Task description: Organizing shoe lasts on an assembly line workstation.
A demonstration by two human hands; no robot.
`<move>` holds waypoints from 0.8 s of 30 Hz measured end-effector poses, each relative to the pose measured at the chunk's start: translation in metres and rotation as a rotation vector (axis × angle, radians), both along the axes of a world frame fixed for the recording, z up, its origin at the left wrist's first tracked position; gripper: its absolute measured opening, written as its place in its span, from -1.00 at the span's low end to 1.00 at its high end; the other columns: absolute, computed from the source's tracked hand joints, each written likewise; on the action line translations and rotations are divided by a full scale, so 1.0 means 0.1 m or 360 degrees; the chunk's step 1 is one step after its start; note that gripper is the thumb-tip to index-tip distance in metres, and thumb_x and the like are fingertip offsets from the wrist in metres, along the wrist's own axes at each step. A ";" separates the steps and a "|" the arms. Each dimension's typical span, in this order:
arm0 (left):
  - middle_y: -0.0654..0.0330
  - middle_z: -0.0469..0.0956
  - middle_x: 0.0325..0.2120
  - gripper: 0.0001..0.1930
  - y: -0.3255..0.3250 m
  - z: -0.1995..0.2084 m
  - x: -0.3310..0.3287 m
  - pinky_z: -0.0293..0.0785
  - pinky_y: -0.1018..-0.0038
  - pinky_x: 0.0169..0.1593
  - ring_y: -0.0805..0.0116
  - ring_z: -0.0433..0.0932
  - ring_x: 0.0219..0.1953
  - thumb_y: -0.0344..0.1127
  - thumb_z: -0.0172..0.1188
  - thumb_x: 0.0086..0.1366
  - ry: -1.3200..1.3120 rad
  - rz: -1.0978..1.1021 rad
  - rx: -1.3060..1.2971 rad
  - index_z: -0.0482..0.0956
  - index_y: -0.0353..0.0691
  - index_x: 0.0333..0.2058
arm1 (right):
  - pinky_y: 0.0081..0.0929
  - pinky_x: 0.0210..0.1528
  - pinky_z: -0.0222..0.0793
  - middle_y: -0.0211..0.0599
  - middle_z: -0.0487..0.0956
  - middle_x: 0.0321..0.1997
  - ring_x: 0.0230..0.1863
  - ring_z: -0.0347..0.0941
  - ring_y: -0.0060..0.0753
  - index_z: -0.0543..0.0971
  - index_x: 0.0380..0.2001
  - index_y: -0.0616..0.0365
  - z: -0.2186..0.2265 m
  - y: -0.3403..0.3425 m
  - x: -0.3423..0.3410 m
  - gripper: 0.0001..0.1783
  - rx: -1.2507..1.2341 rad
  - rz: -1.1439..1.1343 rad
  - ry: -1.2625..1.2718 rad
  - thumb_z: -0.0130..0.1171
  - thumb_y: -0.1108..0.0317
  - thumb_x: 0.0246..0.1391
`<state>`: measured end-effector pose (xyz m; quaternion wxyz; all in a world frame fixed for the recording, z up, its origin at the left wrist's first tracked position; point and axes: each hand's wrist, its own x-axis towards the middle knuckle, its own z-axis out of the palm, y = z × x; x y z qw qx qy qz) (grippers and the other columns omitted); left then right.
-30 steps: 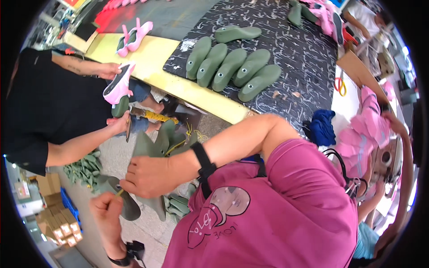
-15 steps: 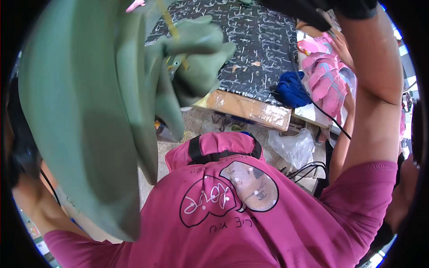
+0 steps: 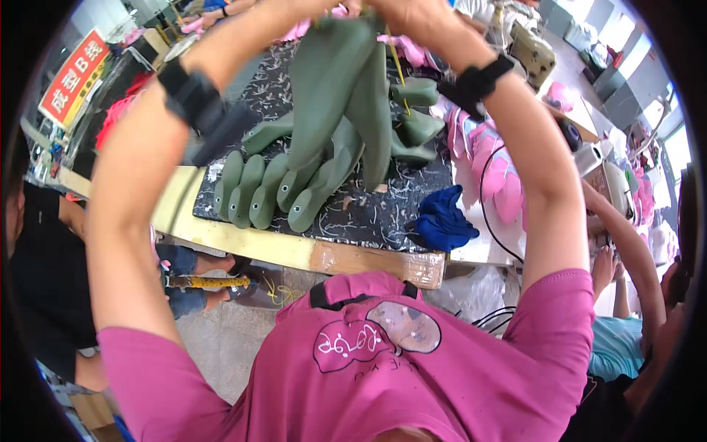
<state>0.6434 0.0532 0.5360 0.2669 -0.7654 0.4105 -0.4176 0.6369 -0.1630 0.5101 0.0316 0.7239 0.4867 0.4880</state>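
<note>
A bunch of green shoe lasts (image 3: 331, 96) hangs upright in front of me, strung with yellow cord (image 3: 398, 62). At its top, by the upper picture edge, my left hand (image 3: 313, 7) and my right hand (image 3: 409, 13) come together and hold it up. Both hands are closed, though blur and the picture edge hide most of the fingers. Below and behind the bunch, several more green lasts (image 3: 236, 188) lie in a row on the black patterned table cover (image 3: 368, 228). Other lasts (image 3: 418, 127) lie to the right.
A crumpled blue cloth (image 3: 445, 219) lies at the table's front right, beside stacked pink shoe parts (image 3: 493, 173) and a black cable (image 3: 482, 199). Brown tape (image 3: 368, 263) covers part of the table edge. One person (image 3: 55, 265) is at the left, another's arm (image 3: 626, 214) at the right.
The shoe lasts have moved from close by on my left to the middle, over the table. My hands have come together above them. A row of lasts now shows on the table.
</note>
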 end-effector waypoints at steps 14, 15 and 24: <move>0.12 0.37 -0.75 -0.81 -0.77 -2.89 -1.28 0.21 0.25 -0.37 0.12 0.36 -0.61 -0.39 0.20 -0.09 0.1518 0.0213 -0.1330 0.33 -0.18 -0.69 | -0.16 -0.11 0.31 -0.07 0.53 -0.18 -0.14 0.44 0.01 0.49 -0.26 0.21 -2.22 -1.64 1.09 -0.76 0.0476 -0.0666 0.1264 0.04 0.40 -0.06; 0.12 0.37 -0.75 -0.81 -0.78 -2.90 -1.29 0.21 0.25 -0.37 0.12 0.36 -0.61 -0.39 0.20 -0.09 0.1529 0.0211 -0.1317 0.33 -0.18 -0.69 | -0.16 -0.11 0.31 -0.07 0.53 -0.18 -0.14 0.44 0.01 0.49 -0.26 0.21 -2.30 -1.59 1.27 -0.76 0.0486 -0.0674 0.1272 0.04 0.40 -0.06; 0.23 0.28 -0.73 -0.78 -0.75 -2.89 -1.23 0.20 0.35 -0.38 0.25 0.32 -0.61 -0.43 0.23 -0.11 0.1480 0.0111 -0.1288 0.30 -0.14 -0.67 | -0.22 -0.31 0.45 -0.15 0.59 -0.43 -0.31 0.55 -0.11 0.58 -0.51 0.09 -2.98 -1.52 1.65 -0.88 -0.0736 -0.1138 0.1490 0.16 0.31 -0.16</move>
